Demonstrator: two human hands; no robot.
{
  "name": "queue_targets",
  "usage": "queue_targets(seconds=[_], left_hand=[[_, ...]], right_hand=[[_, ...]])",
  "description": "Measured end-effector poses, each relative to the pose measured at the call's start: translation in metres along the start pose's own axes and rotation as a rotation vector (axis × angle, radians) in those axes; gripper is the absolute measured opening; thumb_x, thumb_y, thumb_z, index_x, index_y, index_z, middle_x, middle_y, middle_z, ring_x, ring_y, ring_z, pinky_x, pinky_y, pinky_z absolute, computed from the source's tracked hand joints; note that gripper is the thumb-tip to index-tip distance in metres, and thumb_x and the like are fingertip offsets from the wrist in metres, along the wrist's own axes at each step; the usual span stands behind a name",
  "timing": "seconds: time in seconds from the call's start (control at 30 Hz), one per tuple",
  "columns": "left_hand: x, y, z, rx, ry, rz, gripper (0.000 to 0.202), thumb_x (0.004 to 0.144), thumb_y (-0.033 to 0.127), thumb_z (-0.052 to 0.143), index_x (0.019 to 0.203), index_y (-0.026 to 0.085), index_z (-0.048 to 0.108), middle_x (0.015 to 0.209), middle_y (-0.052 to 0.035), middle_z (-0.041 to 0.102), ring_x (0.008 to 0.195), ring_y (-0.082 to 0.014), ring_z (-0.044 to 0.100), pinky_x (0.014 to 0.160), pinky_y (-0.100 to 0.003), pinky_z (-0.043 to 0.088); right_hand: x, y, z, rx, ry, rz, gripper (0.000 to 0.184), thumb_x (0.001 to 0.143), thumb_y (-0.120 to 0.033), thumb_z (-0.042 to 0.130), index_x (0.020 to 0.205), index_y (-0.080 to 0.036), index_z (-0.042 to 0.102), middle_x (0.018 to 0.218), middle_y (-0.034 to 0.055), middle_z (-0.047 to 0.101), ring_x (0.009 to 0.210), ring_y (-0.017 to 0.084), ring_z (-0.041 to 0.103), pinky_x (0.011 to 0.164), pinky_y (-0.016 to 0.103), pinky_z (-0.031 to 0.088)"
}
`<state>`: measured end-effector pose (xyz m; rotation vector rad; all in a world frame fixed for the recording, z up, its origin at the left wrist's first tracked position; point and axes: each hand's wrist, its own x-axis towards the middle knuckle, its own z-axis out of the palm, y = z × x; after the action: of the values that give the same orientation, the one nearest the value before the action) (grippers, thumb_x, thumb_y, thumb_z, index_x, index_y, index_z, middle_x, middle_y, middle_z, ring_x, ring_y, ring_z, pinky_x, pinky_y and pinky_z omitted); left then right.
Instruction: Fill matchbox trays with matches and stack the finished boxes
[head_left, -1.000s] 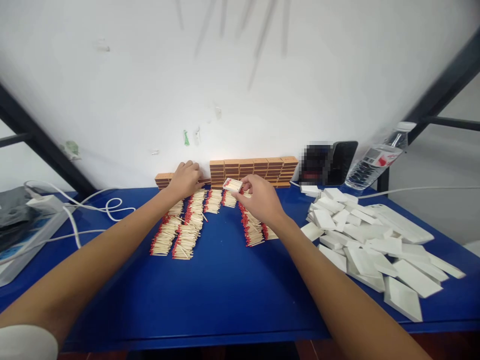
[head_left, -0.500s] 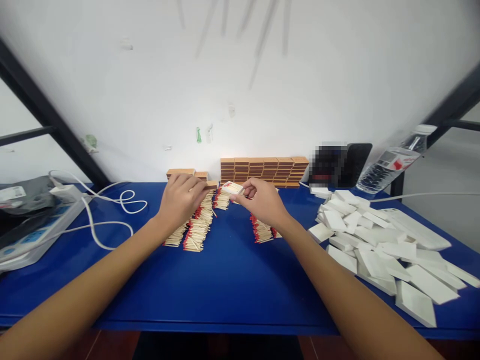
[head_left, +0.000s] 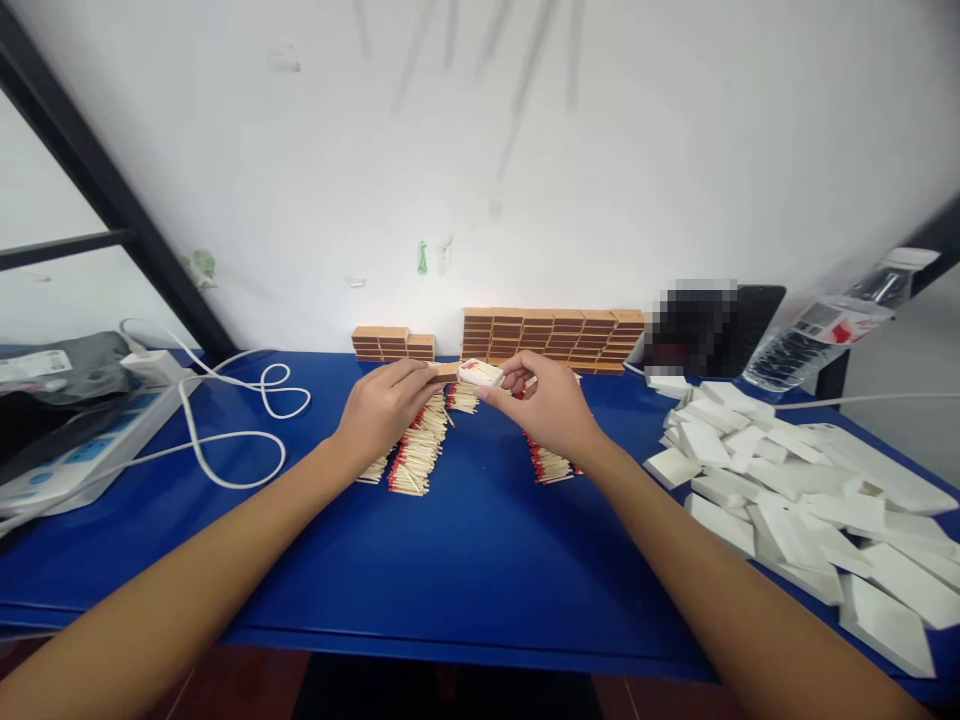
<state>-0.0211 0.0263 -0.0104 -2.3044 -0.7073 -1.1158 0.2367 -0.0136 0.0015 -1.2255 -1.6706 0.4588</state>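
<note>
My right hand [head_left: 549, 406] pinches a white inner tray filled with red-tipped matches [head_left: 481, 373], held above the blue table [head_left: 450, 560]. My left hand [head_left: 386, 405] grips a brown outer sleeve [head_left: 445, 369] and brings it up to the tray's left end; the two look to be touching. Rows of loose red-tipped matches [head_left: 416, 450] lie under and between both hands.
Stacks of brown matchboxes [head_left: 551, 338] line the wall. A heap of white flat box trays [head_left: 787, 490] covers the right side. A power strip [head_left: 67, 455] with white cables [head_left: 240, 420] sits at the left. A water bottle [head_left: 825, 325] and a dark phone [head_left: 750, 325] stand at the back right.
My left hand left the brown stack at the wall with a sleeve and moved right to meet the tray in my right hand. The camera view shifted left.
</note>
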Motion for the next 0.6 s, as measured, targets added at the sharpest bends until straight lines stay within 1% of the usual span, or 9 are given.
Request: queue_targets(seconds=[0.1,0.23,0.3,0.47,0.6], left_hand=[[0.0,0.0,-0.001,-0.004,-0.005,-0.022,0.013,0.108,0.026,0.067,0.111,0.018,0.077,0.104,-0.0086,0.083,0.092,-0.0218,0.081,0.083,-0.035,0.067],[-0.003,-0.004,0.0,-0.003,0.004,-0.016,0.012,0.107,0.024,0.067,0.112,0.019,0.077,0.106,-0.0092,0.084,0.093,-0.0227,0.081,0.085,-0.037,0.068],[-0.005,-0.006,0.001,-0.021,0.005,-0.008,0.014,0.108,0.024,0.066,0.114,0.019,0.078,0.109,-0.0103,0.084,0.096,-0.0234,0.081,0.088,-0.038,0.069],[-0.008,-0.008,0.003,-0.072,-0.009,-0.003,0.018,0.109,0.026,0.064,0.118,0.021,0.078,0.113,-0.0108,0.083,0.102,-0.0232,0.082,0.092,-0.039,0.07],[-0.007,-0.007,0.002,-0.06,0.019,0.041,0.016,0.109,0.022,0.064,0.116,0.018,0.077,0.112,-0.0114,0.083,0.1,-0.023,0.082,0.091,-0.038,0.07]], right_hand=[[-0.002,-0.004,0.001,-0.012,-0.02,-0.008,0.046,0.078,-0.062,0.088,0.086,-0.023,0.065,0.081,0.0031,0.071,0.075,0.02,0.063,0.071,0.037,0.052],[-0.003,-0.008,0.0,-0.082,-0.039,-0.048,0.036,0.079,-0.049,0.089,0.087,-0.024,0.064,0.081,0.0023,0.07,0.076,0.02,0.064,0.071,0.036,0.051],[-0.003,-0.009,-0.001,-0.11,-0.049,-0.061,0.034,0.079,-0.046,0.089,0.086,-0.024,0.063,0.082,0.0023,0.07,0.077,0.02,0.064,0.07,0.036,0.05],[-0.004,-0.01,-0.003,-0.142,-0.089,-0.027,0.036,0.079,-0.048,0.089,0.085,-0.024,0.062,0.081,0.0029,0.071,0.075,0.02,0.064,0.068,0.036,0.05],[-0.004,-0.012,-0.002,-0.058,-0.117,0.007,0.036,0.078,-0.047,0.089,0.086,-0.024,0.062,0.08,0.0022,0.071,0.072,0.019,0.062,0.066,0.035,0.05]])
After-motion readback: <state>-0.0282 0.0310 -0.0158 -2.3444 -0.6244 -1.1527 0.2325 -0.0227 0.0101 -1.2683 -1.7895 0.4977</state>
